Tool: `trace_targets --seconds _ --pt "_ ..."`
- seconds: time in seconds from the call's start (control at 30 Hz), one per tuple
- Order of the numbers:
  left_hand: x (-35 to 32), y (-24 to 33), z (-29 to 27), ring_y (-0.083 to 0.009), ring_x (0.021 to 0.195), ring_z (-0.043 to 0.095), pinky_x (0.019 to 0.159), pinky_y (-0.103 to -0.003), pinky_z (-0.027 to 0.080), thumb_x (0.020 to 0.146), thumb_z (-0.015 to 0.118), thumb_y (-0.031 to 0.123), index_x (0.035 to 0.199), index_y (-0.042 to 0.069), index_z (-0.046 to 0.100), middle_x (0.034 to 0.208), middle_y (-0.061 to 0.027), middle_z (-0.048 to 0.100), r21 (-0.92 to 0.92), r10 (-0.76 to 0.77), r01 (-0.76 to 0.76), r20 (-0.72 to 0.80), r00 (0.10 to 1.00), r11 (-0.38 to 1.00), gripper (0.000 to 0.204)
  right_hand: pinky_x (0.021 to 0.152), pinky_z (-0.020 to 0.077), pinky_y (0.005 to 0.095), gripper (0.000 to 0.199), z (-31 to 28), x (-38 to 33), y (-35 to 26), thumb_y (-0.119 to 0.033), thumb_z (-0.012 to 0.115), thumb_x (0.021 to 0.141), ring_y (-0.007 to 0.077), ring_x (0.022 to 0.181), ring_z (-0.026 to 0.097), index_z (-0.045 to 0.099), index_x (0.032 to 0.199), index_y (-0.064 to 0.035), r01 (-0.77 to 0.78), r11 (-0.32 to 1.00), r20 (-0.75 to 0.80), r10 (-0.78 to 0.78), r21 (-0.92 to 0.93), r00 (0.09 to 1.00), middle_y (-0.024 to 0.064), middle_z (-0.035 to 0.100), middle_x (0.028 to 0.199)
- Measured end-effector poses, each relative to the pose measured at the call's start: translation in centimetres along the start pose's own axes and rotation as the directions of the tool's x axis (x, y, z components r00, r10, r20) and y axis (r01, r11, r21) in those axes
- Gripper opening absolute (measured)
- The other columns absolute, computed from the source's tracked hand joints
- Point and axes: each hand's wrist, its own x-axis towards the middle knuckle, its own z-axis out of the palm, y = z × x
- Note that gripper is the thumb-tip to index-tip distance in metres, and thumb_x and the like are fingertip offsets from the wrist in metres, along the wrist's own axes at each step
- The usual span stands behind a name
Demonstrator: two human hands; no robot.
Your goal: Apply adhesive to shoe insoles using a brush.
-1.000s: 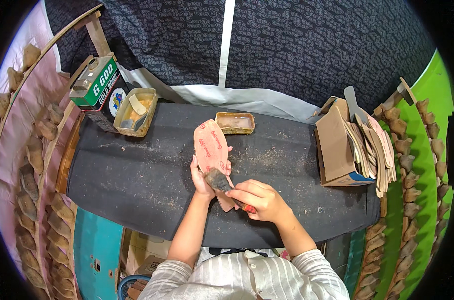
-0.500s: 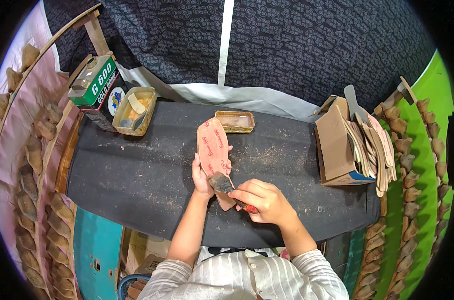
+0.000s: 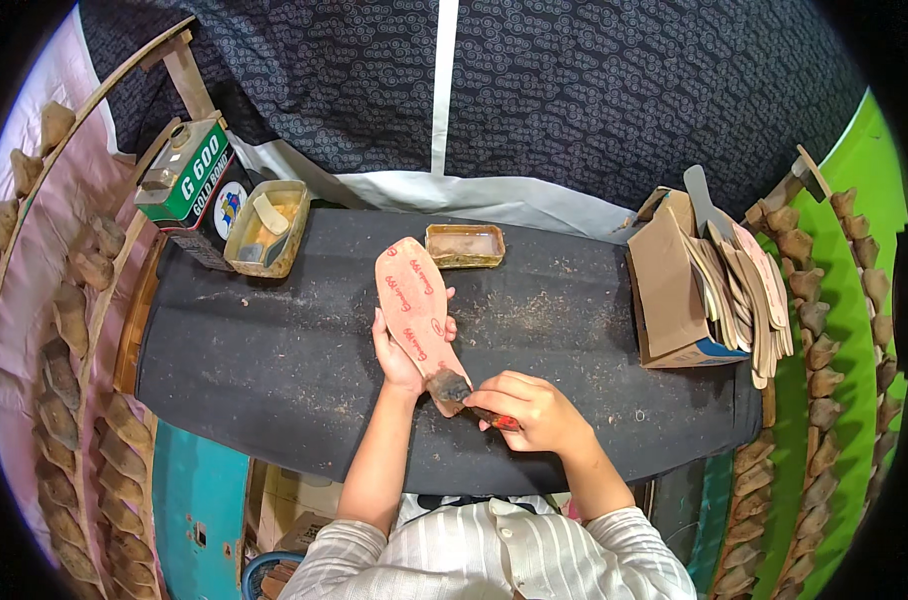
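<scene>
Many lumpy, brown shoe lasts (image 3: 71,305) lined the rack at far left, beside a boxy metal can (image 3: 186,195) in green and black and a squarish, grimy tub (image 3: 257,268) holding a pale spatula (image 3: 272,214) and something yellowish. Near the middle, above the black cloth-covered desk (image 3: 574,310), the left hand (image 3: 400,366) grasped a flat, pink insole (image 3: 404,290) from below, thumb along its left edge and fingers showing past its right. Its long axis ran from a broad, rounded toe, away from the person, down rightward to a narrow heel. Beyond stood a shallow, amber-rimmed tray (image 3: 464,263). Over that heel, apparently touching, lay the matted, dark grey head of a brush (image 3: 448,386); the right hand (image 3: 534,408), just right of the heel and nearer to it, gripped its red-marked handle. Farther right, a cardboard box (image 3: 666,300) held thin, stacked sole boards (image 3: 764,325), next to more lasts.
</scene>
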Motion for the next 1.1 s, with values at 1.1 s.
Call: trace_targets --seconds 1.1 --pt "-0.1 0.2 -0.4 -0.0274 0.08 0.064 0.067 -0.039 0.055 0.09 0.019 0.061 0.133 0.0 0.038 0.12 -0.0218 0.055 0.262 -0.117 0.133 -0.079 0.99 0.956 0.077 0.063 0.0526 0.0331 0.03 0.0 6.3 12.5 0.013 0.058 0.073 0.0253 0.079 0.065 0.063 0.097 -0.0038 -0.293 0.956 -0.481 0.252 -0.011 0.84 0.0113 0.059 0.089"
